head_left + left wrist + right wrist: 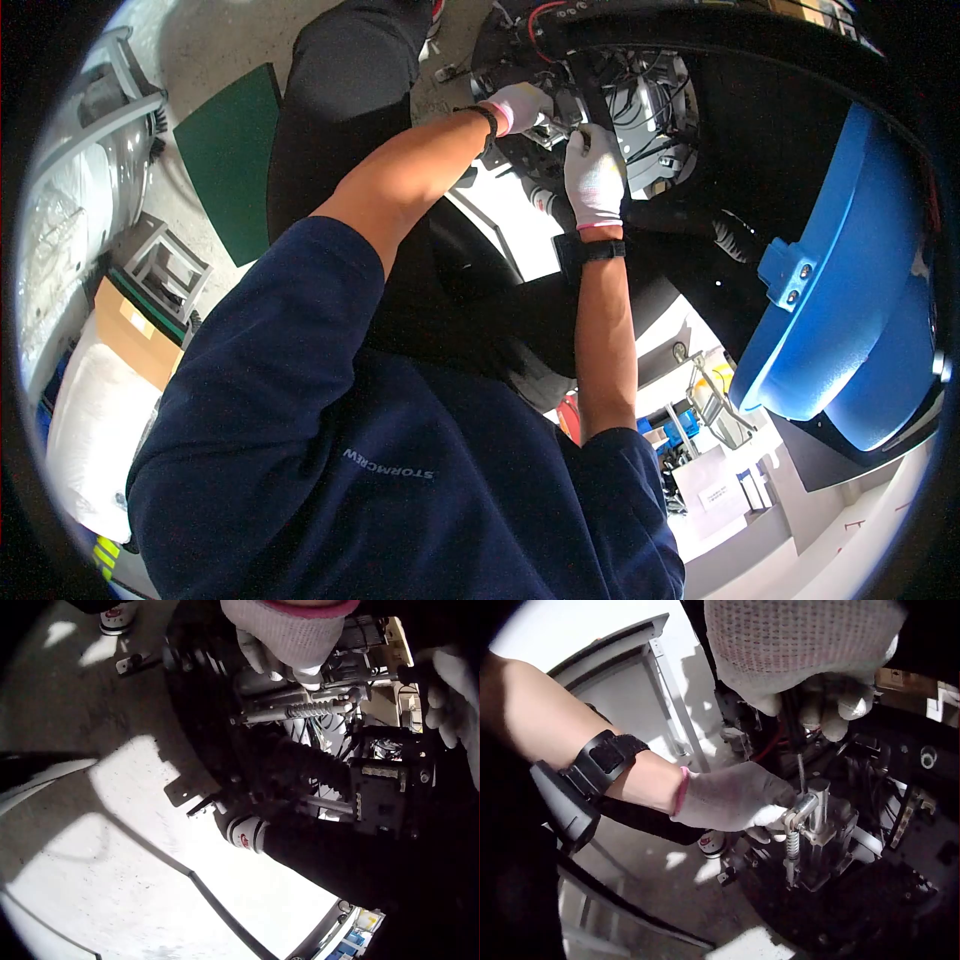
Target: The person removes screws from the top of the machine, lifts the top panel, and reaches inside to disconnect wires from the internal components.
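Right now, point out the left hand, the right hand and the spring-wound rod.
Left hand (731, 796), right wrist view, back of the glove.
Right hand (594, 175), head view, back of the glove.
Spring-wound rod (304, 711), left wrist view, its coiled middle.

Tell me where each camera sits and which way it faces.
Head: above, looking down past the navy shirt and both arms to the left hand and right hand at the machine's mechanism.
Left wrist: behind the left hand, on the sprung rod it grips.
Right wrist: behind the right hand, down its thin tool; the left forearm shows.
Both wrist views share the rod and the opposite hand.
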A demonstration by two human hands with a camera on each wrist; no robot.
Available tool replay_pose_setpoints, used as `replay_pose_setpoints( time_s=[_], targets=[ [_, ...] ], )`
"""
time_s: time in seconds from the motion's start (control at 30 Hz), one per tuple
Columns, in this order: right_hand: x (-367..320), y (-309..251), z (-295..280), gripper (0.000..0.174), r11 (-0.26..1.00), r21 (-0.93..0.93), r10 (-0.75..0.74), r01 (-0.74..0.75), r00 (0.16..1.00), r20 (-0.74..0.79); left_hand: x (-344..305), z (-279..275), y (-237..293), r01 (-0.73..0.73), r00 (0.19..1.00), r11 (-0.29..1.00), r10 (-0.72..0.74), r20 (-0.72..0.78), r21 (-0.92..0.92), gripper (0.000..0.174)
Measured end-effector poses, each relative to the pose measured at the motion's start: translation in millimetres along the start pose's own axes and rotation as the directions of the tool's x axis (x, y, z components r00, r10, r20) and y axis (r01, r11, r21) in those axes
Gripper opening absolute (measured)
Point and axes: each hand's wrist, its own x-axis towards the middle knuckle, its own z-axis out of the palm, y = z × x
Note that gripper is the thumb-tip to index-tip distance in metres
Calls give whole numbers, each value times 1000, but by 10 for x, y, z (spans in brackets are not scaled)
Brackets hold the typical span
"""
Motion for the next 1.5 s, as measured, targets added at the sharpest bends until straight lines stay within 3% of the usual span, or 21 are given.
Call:
replay_pose_setpoints(
  time_s=[0.9,1.0,1.03,1.1,1.17,1.23,1.27,1.3,1.37,1.43,1.5],
  targets=[
    [-7,41,66,19,999,-46,28,-28,1000,8,-36,-113,125,40,992,996,-49,115,84,30],
    [-1,17,56,21,1000,-8,-2,2,1000,-5,-24,-25,95,21,998,994,-26,54,107,31],
    [2,1,53,21,999,-49,17,-14,998,54,-23,-13,81,23,998,993,-29,49,112,31],
    [-5,-22,49,22,996,-87,36,-27,994,104,-85,-118,183,60,991,989,-76,110,138,33],
    [-32,-44,50,23,970,-241,-2,28,994,106,-124,-276,275,49,990,982,-73,123,182,32],
    [-39,-32,69,23,974,-224,-17,36,996,86,-218,-550,439,107,946,940,-197,259,324,30],
    [-28,-29,76,24,977,-211,-28,42,997,67,-363,-731,536,34,977,977,-77,199,211,22],
    [-20,-31,66,24,977,-206,-37,49,997,62,-479,-861,602,39,978,975,-81,191,217,22],
    [2,-34,19,25,996,-81,46,-33,986,159,-675,-1088,732,-229,973,972,230,-6,50,23],
    [53,-42,-17,24,988,-127,107,-83,973,203,-746,-1208,806,-173,984,975,165,69,136,26],
    [72,-85,-1,27,984,-143,127,-103,977,172,-858,-1202,746,-213,971,966,192,-146,-146,26]
  ],
)
